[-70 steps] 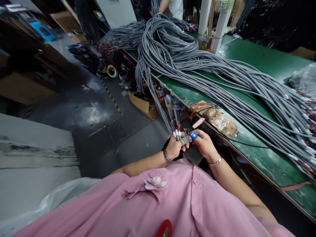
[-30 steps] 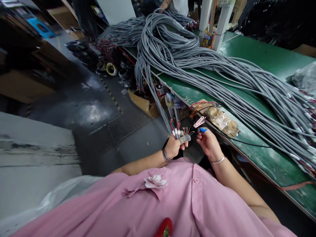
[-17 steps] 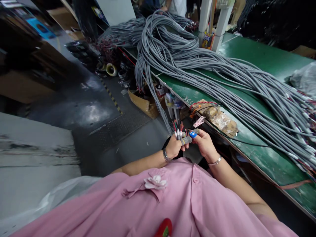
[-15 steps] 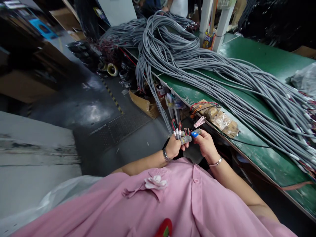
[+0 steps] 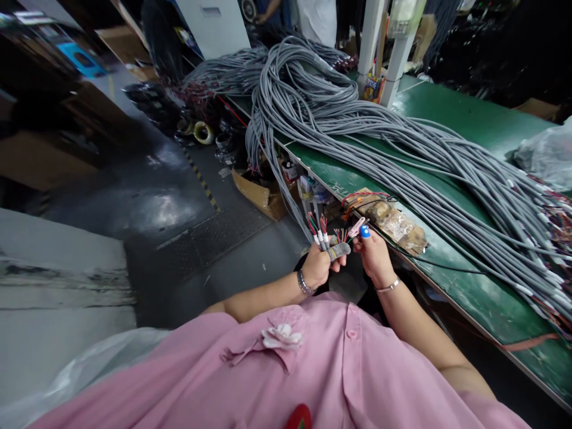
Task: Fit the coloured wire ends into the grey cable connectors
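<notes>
My left hand (image 5: 318, 267) is closed around several grey cables (image 5: 320, 241), their white-banded ends pointing up with thin coloured wires fanned out. A grey finger cover (image 5: 339, 251) is on one of its fingers. Just to the right, my right hand (image 5: 374, 255) has its fingers pinched together, with a blue cap (image 5: 365, 231) on the thumb. Loose thin wires (image 5: 341, 235) stand up between the hands. What the right fingertips hold is too small to make out. A pink clip (image 5: 357, 226) shows right behind those fingers, at the table edge.
A large heap of grey cables (image 5: 308, 113) covers much of the green table (image 5: 460, 113). A taped wooden board (image 5: 397, 226) lies near its edge. Below are an open cardboard box (image 5: 254, 193) and rolls of tape (image 5: 204, 133). Another person (image 5: 317, 21) stands at the far side.
My right hand has moved slightly right and up, away from the left hand, and its blue-capped thumb now points upward. The left hand keeps its hold on the cables. The view has tilted slightly.
</notes>
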Demonstrator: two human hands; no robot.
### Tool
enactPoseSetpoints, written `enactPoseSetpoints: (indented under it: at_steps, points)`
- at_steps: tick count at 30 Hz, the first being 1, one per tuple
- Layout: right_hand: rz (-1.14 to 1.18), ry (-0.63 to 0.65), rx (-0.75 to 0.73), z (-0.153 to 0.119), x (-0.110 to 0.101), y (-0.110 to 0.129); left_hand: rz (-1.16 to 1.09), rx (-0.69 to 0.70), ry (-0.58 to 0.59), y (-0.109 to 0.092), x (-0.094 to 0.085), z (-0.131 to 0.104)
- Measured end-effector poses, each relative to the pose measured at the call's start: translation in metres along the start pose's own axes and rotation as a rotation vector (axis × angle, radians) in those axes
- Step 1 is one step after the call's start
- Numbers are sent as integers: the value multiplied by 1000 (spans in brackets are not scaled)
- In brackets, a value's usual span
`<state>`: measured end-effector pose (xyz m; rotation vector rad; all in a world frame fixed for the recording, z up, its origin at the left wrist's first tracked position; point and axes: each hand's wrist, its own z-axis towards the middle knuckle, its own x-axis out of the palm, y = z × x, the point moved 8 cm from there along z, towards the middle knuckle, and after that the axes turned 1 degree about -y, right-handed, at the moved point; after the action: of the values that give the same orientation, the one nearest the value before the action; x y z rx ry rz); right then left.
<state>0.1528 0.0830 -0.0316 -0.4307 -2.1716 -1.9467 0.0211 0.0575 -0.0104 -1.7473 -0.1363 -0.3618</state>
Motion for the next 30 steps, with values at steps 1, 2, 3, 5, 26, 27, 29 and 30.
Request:
enactPoseSetpoints:
  at_steps: [1,2,3,5,26,27,29,30]
  points:
    - [-45,-50,-65,0,-3,4,2,-3,-8,0,1,2]
    - [-77,-92,-112,1,-5,7,2,-7,-16,1,1,3]
    - [-91,-119,-136,1,-7,8,1,-13,-19,2,1,4]
    - [-54,-109,-101,4,-5,3,-5,-22,-21,5,2,6]
    - [320,71,227,7,9,-15,-27,-11,-47,12,-7,2]
    - [331,79,249,6,9,-16,-27,-10,-44,12,-7,1]
    - [341,97,274,5,10,-14,-20,-10,-36,11,-7,-3]
    - [336,109,278,4,12,-13,-18,-9,-35,10,-7,-4]
